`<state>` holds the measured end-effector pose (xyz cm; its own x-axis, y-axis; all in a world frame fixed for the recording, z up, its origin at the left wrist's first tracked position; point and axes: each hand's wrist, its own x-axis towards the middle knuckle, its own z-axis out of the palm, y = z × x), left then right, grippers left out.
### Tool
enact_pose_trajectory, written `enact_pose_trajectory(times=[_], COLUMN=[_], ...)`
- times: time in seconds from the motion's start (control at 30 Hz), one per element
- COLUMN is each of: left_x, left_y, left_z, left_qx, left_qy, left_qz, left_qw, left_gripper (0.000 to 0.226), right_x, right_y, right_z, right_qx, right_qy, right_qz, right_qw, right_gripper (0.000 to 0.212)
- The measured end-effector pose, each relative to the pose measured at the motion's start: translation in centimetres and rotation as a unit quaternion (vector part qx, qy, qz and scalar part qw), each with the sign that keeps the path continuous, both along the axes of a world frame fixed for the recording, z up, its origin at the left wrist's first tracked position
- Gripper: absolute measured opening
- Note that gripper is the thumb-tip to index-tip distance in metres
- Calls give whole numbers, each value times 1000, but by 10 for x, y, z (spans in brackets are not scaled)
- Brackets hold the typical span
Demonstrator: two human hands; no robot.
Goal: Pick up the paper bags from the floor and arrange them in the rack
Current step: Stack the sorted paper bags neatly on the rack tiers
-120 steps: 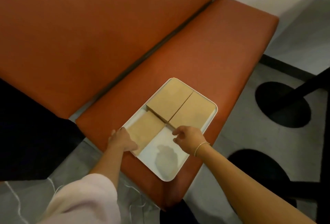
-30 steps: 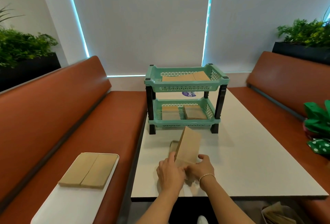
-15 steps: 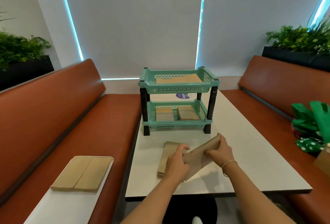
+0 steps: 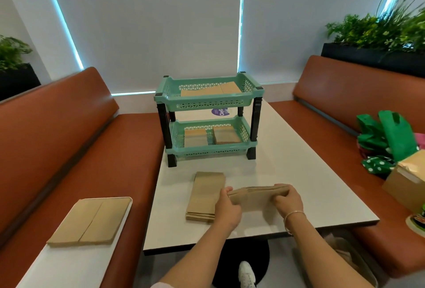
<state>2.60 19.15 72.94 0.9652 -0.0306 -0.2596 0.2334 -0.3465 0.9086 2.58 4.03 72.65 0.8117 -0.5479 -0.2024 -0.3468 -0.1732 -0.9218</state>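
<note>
Both grips hold one thin stack of flat brown paper bags [image 4: 257,197] by its ends, left hand [image 4: 227,207] and right hand [image 4: 287,200], just above the white worktop [image 4: 299,172]. She should square the edges, keep it level, then slide it into the teal two-tier plastic rack [image 4: 208,117].

White table [image 4: 299,172] w/ rack [image 4: 208,117], bag stack [image 4: 203,195].
</note>
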Motion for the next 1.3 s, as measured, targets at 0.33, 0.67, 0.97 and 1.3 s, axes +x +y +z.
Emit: enact_pose_trajectory(times=[0.33,0.67,0.97,1.3], left_x=[2,22,22,7], left_y=[-4,5,-6,-12], left_z=[-3,27,26,-3], left_qx=[39,84,5,99], left_qy=[-11,-103,-63,-16], left_qz=[-23,-112,-24,-39], left_qw=[999,985,998,994], left_gripper=[34,25,33,37], right_x=[6,26,19,4], right_y=[-7,-4,14,30], right_z=[-4,62,39,-4], right_qx=[-33,-222,-44,-89], right_qy=[43,-67,-28,37], right_qz=[0,98,172,148], right_qw=[999,968,984,984], right_gripper=[37,26,45,28])
